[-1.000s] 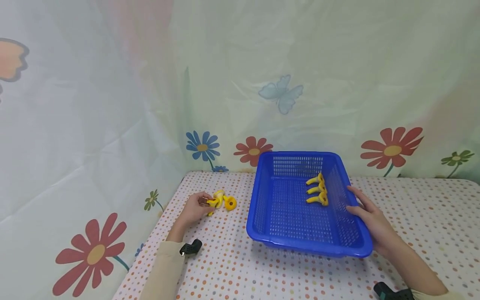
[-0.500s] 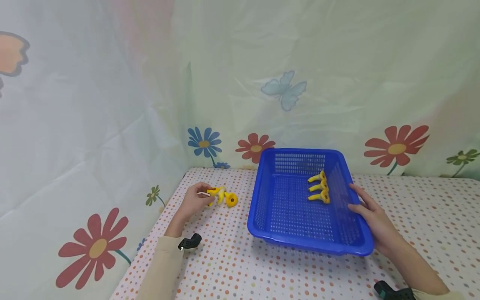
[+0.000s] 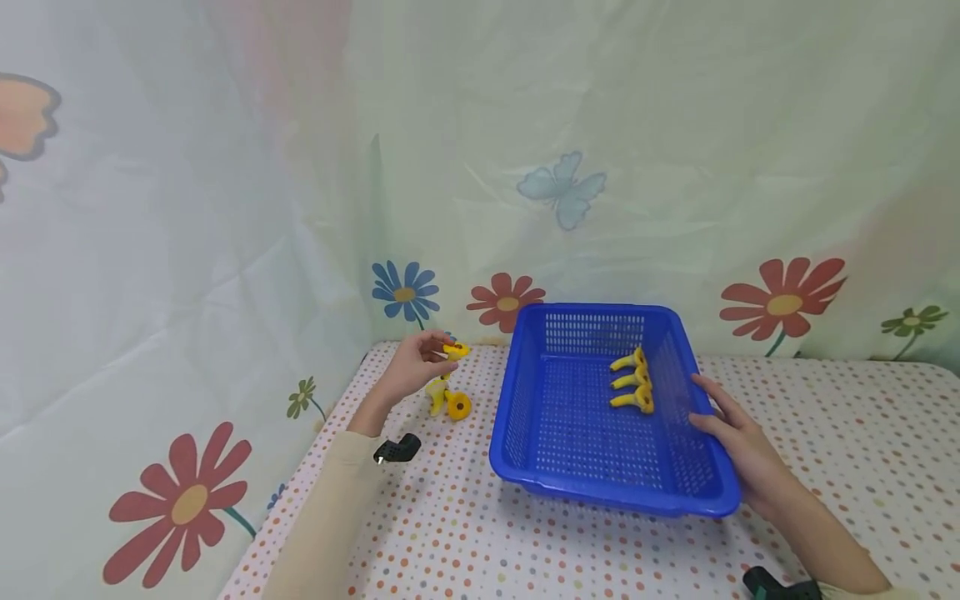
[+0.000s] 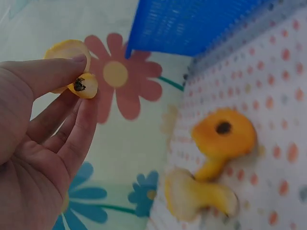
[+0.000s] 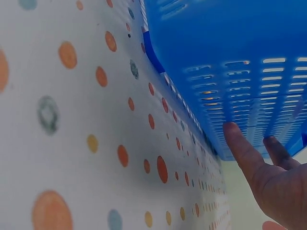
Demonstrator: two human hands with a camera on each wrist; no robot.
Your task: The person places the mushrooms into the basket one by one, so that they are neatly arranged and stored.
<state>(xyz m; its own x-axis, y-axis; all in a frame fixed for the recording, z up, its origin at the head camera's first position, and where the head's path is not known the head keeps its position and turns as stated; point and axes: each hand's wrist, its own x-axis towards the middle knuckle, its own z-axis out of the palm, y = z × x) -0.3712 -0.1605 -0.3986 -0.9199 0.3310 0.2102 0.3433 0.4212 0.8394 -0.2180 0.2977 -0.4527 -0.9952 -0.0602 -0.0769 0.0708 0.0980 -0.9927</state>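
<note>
Between thumb and fingertips my left hand [image 3: 415, 365] pinches a yellow mushroom [image 3: 457, 351], raised above the table's left part. The left wrist view shows the dark cut end of this mushroom [image 4: 87, 87] by the thumb. Below it lie an orange-yellow mushroom [image 4: 225, 136] with a dark centre and a paler mushroom [image 4: 199, 195], touching each other. My right hand [image 3: 753, 450] grips the right side of a blue plastic basket [image 3: 611, 497]; in the right wrist view, fingers [image 5: 244, 151] touch its slotted outer wall. Inside, three yellow mushrooms [image 3: 633, 400] line up along the right side.
A dotted cloth [image 3: 442, 525] covers the table. Behind it and to the left hangs a pale curtain [image 3: 465, 208] with printed flowers and a butterfly. The basket takes up the middle of the table.
My left hand has lifted a mushroom from the small group and moved up and to the right with it. The right hand and the basket stay almost where they were.
</note>
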